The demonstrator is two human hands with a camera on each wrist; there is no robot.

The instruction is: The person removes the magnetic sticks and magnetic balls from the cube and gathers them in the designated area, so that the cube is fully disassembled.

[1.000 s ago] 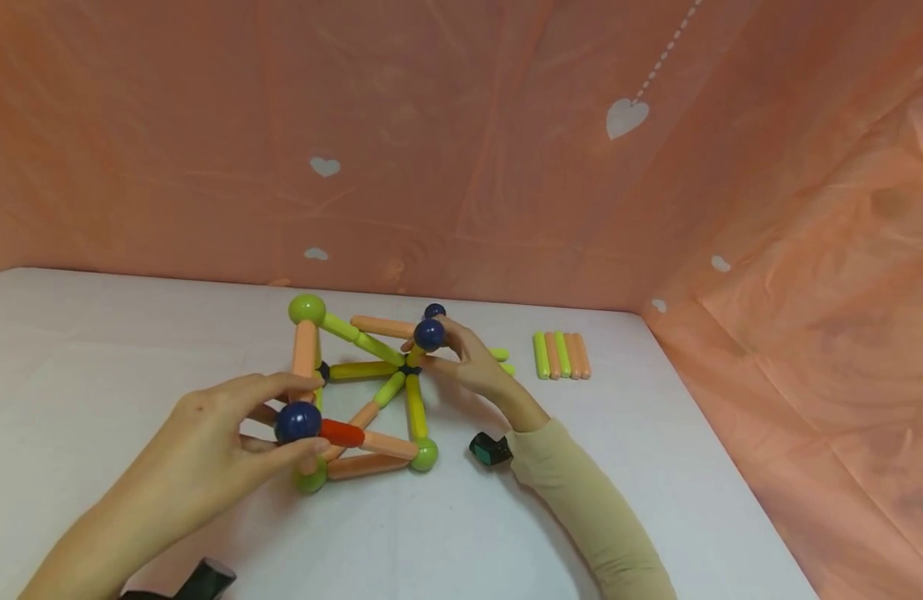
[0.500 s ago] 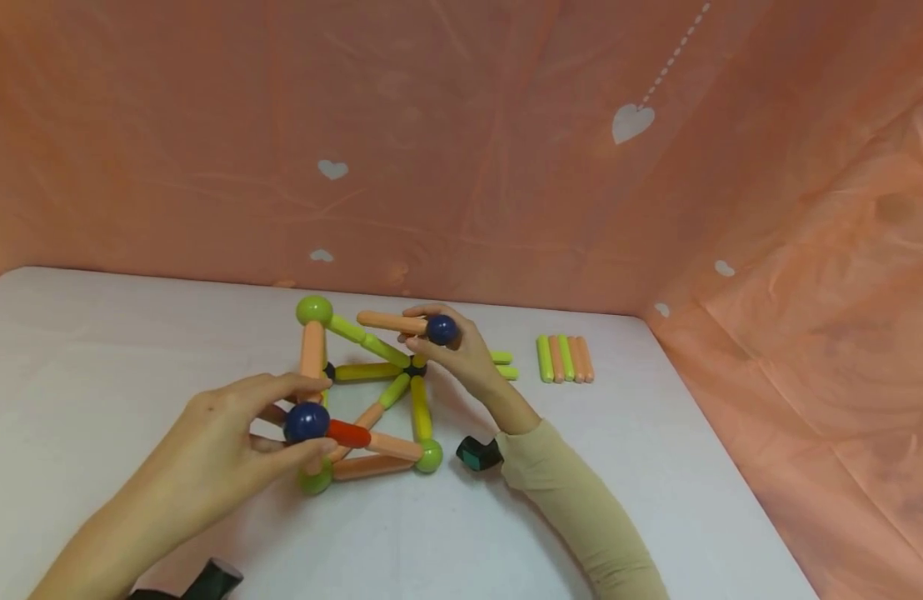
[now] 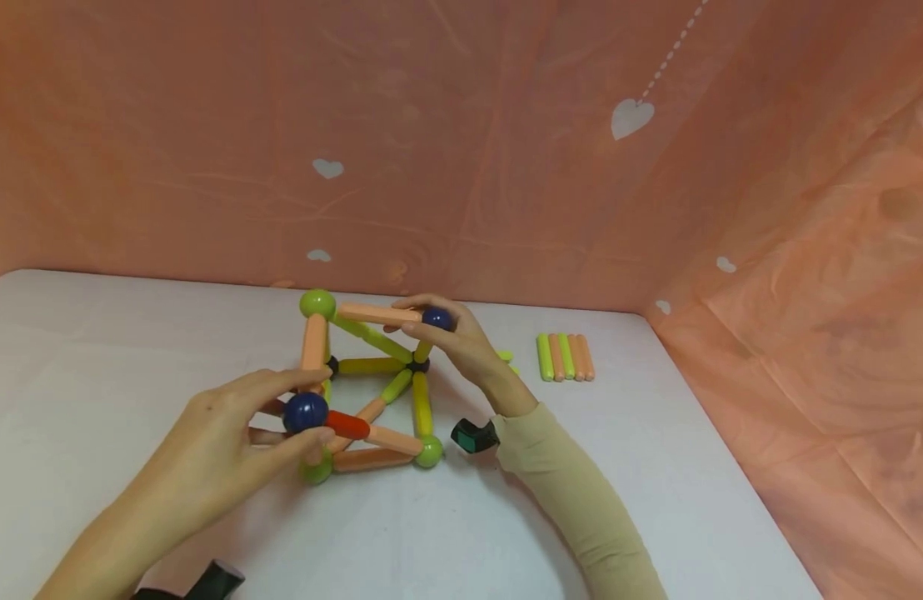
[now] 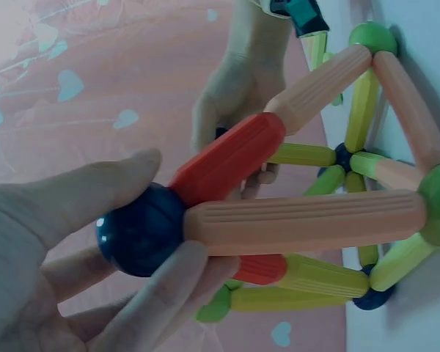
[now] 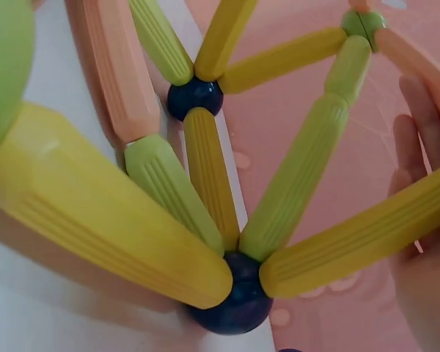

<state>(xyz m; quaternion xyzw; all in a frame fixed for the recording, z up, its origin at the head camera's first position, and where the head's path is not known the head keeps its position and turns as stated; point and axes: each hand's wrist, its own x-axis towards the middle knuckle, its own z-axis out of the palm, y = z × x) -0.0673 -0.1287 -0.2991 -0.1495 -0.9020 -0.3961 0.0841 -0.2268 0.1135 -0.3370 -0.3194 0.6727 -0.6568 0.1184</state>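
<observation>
A frame of magnetic rods and balls stands on the table. My left hand (image 3: 222,450) holds a dark blue ball (image 3: 306,412) between thumb and fingers at its raised near corner. A red rod (image 4: 231,158) and a peach rod (image 4: 308,224) run from that ball. At the far right corner, my right hand (image 3: 469,350) grips a peach rod (image 3: 379,315) by its right end, at another blue ball (image 3: 437,319). The rod's left end reaches the raised green ball (image 5: 364,23). Below, several rods meet at a dark blue hub ball (image 5: 238,297).
Right of the frame, several green and peach rods (image 3: 565,357) lie side by side on the white table (image 3: 694,467). Part of a loose green rod (image 3: 504,356) shows behind my right wrist. A pink curtain (image 3: 461,167) hangs behind the table.
My right hand has shifted the peach rod left and up; its free end now reaches the raised green ball. A second blue ball near that hand has dropped from view. My left hand keeps its hold.
</observation>
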